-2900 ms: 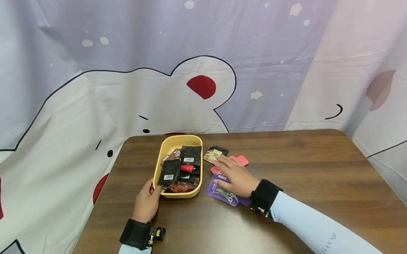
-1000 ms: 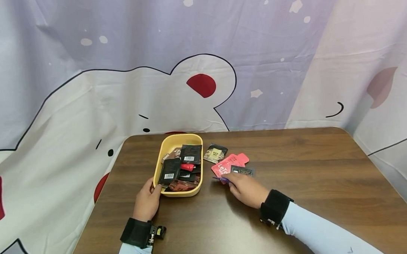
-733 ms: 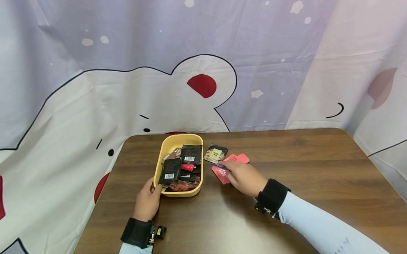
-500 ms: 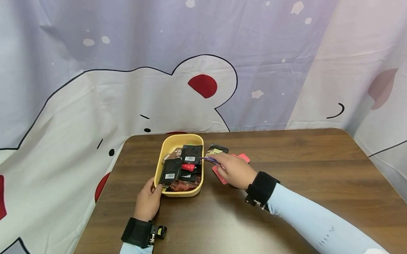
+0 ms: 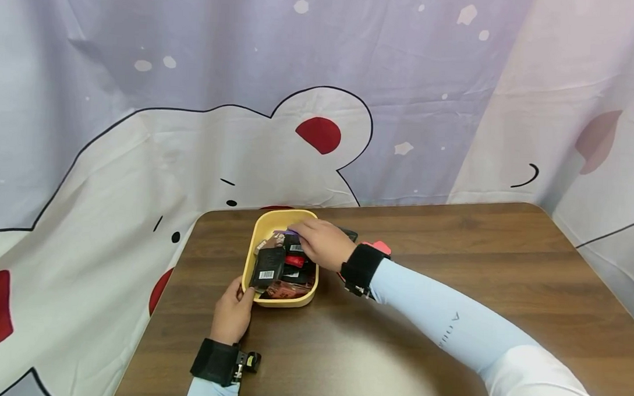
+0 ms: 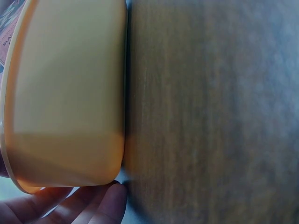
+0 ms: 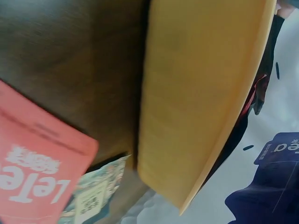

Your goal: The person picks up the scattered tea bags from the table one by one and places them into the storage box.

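Note:
My left hand (image 5: 231, 314) grips the near left corner of a yellow plastic basket (image 5: 262, 220), thumb at the rim; its fingers (image 6: 105, 205) curl around the outer wall in the left wrist view. Inside lie several packets, among them a black sachet (image 5: 269, 266) with a white barcode label and a red one (image 5: 295, 261). Above the far part of the basket, my right hand (image 5: 325, 243) pinches a purple tea sachet (image 7: 273, 179), which the head view shows nearly edge-on. The fingertips of that hand are hidden in the right wrist view.
Right of the basket, partly behind my right hand and wrist, lie a dark patterned sachet (image 5: 350, 234) and pink "LeTe…" packets (image 7: 32, 168). They rest on a brown wooden table (image 5: 477, 256). A printed curtain (image 5: 415, 96) hangs behind the table's far edge.
My right hand picked up the purple sachet from the table and carried it left, past the pink packets, to over the basket. My left hand has kept its grip on the basket.

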Action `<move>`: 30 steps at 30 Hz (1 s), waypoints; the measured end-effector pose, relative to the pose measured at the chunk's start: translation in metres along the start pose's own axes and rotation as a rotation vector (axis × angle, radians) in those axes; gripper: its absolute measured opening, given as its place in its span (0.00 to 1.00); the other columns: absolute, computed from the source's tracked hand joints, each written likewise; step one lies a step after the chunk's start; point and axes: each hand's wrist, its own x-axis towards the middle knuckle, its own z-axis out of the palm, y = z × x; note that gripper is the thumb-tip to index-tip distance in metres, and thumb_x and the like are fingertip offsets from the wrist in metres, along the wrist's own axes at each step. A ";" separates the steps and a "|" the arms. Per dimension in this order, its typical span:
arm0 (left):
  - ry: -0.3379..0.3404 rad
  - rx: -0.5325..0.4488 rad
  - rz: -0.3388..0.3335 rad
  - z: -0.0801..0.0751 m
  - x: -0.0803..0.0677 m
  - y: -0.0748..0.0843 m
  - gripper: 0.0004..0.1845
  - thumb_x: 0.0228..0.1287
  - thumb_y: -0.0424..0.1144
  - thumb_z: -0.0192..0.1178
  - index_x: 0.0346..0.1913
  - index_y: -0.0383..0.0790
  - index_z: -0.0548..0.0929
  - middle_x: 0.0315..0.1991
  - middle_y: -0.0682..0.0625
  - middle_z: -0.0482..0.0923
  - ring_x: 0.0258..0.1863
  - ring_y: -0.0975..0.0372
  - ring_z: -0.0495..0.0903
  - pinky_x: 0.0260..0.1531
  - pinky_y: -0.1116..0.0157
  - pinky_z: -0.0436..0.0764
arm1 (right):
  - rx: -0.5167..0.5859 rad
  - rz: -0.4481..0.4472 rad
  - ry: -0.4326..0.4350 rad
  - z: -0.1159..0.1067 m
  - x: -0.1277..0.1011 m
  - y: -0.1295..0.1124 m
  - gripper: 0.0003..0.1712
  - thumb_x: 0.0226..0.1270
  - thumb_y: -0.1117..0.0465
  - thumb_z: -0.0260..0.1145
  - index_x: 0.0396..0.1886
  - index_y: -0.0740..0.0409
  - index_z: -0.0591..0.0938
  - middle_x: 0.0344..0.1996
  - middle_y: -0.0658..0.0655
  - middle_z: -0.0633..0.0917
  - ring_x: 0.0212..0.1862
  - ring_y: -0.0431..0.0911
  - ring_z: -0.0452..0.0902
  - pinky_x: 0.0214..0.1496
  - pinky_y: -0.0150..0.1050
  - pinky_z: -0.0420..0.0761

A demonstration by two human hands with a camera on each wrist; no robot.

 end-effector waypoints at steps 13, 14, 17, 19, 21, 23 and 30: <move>0.006 -0.005 0.003 0.000 0.001 -0.001 0.27 0.76 0.44 0.48 0.73 0.40 0.69 0.66 0.39 0.77 0.59 0.51 0.78 0.62 0.47 0.77 | -0.010 -0.011 -0.079 0.011 0.045 0.000 0.25 0.79 0.58 0.55 0.72 0.55 0.72 0.59 0.54 0.82 0.61 0.47 0.78 0.70 0.42 0.74; 0.005 -0.005 0.005 0.000 0.001 -0.001 0.27 0.77 0.45 0.48 0.74 0.41 0.69 0.66 0.39 0.77 0.59 0.51 0.78 0.62 0.47 0.77 | -0.011 -0.010 -0.082 0.012 0.046 0.001 0.25 0.79 0.57 0.54 0.72 0.55 0.72 0.59 0.54 0.82 0.61 0.46 0.78 0.69 0.42 0.75; 0.004 -0.006 0.013 0.001 0.001 -0.001 0.27 0.77 0.45 0.48 0.74 0.41 0.68 0.66 0.39 0.77 0.59 0.51 0.78 0.62 0.47 0.77 | -0.015 -0.006 -0.085 0.014 0.049 0.002 0.25 0.79 0.57 0.54 0.72 0.55 0.72 0.58 0.54 0.82 0.60 0.46 0.79 0.67 0.41 0.76; 0.006 -0.006 0.017 0.001 0.001 0.000 0.27 0.77 0.45 0.49 0.74 0.40 0.69 0.66 0.39 0.78 0.59 0.51 0.79 0.61 0.47 0.77 | -0.023 -0.001 -0.086 0.016 0.050 0.003 0.25 0.79 0.57 0.55 0.72 0.55 0.72 0.58 0.54 0.82 0.60 0.46 0.78 0.67 0.41 0.76; 0.007 -0.004 0.018 0.001 0.001 0.001 0.27 0.77 0.45 0.49 0.74 0.40 0.69 0.65 0.39 0.78 0.59 0.51 0.79 0.61 0.47 0.77 | -0.028 0.006 -0.085 0.017 0.051 0.004 0.25 0.78 0.58 0.55 0.72 0.55 0.72 0.58 0.54 0.82 0.61 0.46 0.78 0.68 0.41 0.75; 0.007 -0.003 0.020 0.001 0.001 0.002 0.27 0.77 0.45 0.49 0.74 0.40 0.68 0.65 0.38 0.78 0.59 0.51 0.79 0.61 0.47 0.78 | -0.029 0.014 -0.089 0.018 0.051 0.005 0.26 0.78 0.57 0.56 0.73 0.54 0.72 0.60 0.54 0.81 0.62 0.46 0.78 0.69 0.42 0.74; 0.006 -0.002 0.022 -0.001 0.001 0.000 0.27 0.76 0.44 0.49 0.74 0.39 0.68 0.66 0.37 0.77 0.61 0.50 0.78 0.62 0.46 0.77 | -0.009 0.114 -0.190 0.020 0.047 0.009 0.46 0.72 0.35 0.58 0.82 0.45 0.54 0.79 0.56 0.63 0.80 0.50 0.55 0.82 0.50 0.53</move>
